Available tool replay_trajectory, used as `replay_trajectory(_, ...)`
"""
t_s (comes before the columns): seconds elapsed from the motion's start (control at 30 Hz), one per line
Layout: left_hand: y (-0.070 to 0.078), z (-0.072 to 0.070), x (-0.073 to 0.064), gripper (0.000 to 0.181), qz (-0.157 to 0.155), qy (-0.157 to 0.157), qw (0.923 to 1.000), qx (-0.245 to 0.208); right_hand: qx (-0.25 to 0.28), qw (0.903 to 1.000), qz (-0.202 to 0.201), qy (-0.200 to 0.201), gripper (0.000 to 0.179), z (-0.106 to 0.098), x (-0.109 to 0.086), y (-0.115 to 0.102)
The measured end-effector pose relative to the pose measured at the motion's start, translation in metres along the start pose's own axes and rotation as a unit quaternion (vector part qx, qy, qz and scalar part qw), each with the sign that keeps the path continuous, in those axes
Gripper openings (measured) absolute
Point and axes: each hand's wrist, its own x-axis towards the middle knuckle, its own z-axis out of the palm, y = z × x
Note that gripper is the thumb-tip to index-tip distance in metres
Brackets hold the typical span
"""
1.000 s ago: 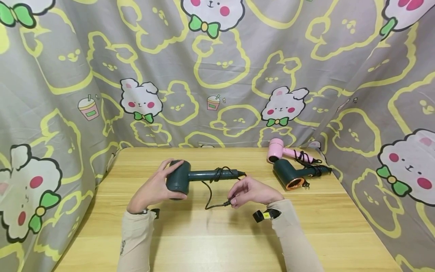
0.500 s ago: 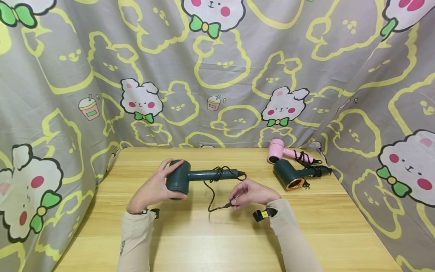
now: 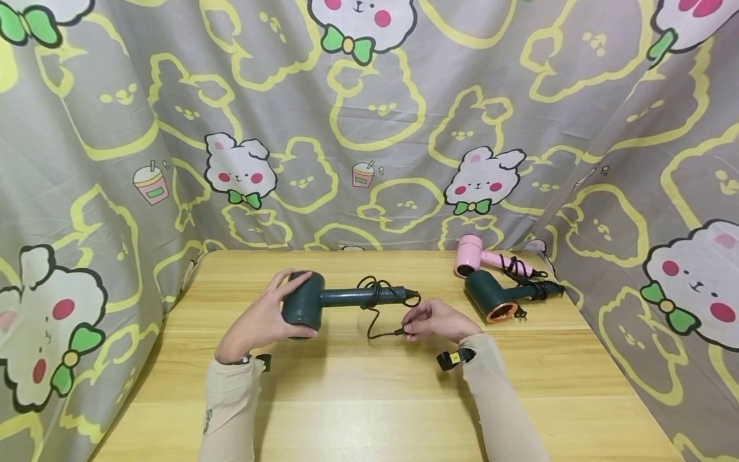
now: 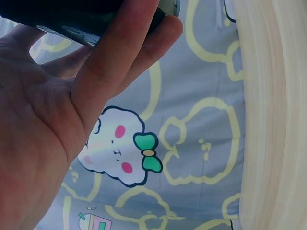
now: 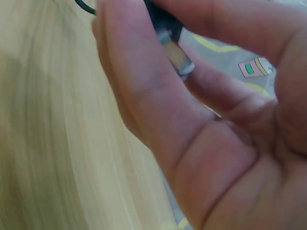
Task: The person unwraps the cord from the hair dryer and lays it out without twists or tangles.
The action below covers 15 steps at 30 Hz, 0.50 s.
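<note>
A dark green hair dryer [image 3: 305, 307] is held sideways over the table, its handle pointing right. My left hand [image 3: 258, 322] grips the barrel, with the thumb on the near side and fingers on the far side. In the left wrist view only the dark underside of the hair dryer [image 4: 57, 13] shows above the palm. A black cord [image 3: 376, 294] is looped loosely round the handle. To the right of it, my right hand [image 3: 435, 321] pinches the plug [image 3: 399, 331] at the cord's end. Metal prongs [image 5: 178, 58] of this plug show between thumb and fingers in the right wrist view.
At the back right lie a pink hair dryer [image 3: 469, 256] and, in front of it, another dark green hair dryer [image 3: 485, 292] with a copper-coloured ring. Both have cords wound on their handles. A patterned curtain [image 3: 323, 192] surrounds the wooden table [image 3: 346, 410] at the back and sides.
My right hand dips slightly, then shifts right and a little up with the plug. The cord's hanging part follows, and its loops on the handle spread and slide right. My left hand stays put.
</note>
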Motion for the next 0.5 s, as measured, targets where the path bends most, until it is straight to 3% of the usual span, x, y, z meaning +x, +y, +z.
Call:
replay_trajectory(0.23, 0.004, 0.001, 0.0, 0.11, -0.001, -0.006, 1.0, -0.001, 0.041, 0.9964, -0.011, 0.073, 0.038, -0.009, 0.0, 0.005)
replay_trajectory(0.5, 0.006, 0.004, 0.002, 0.109, 0.008, -0.012, 0.9999, 0.002, 0.064, 0.9827, -0.018, 0.173, 0.032, -0.015, 0.001, 0.006)
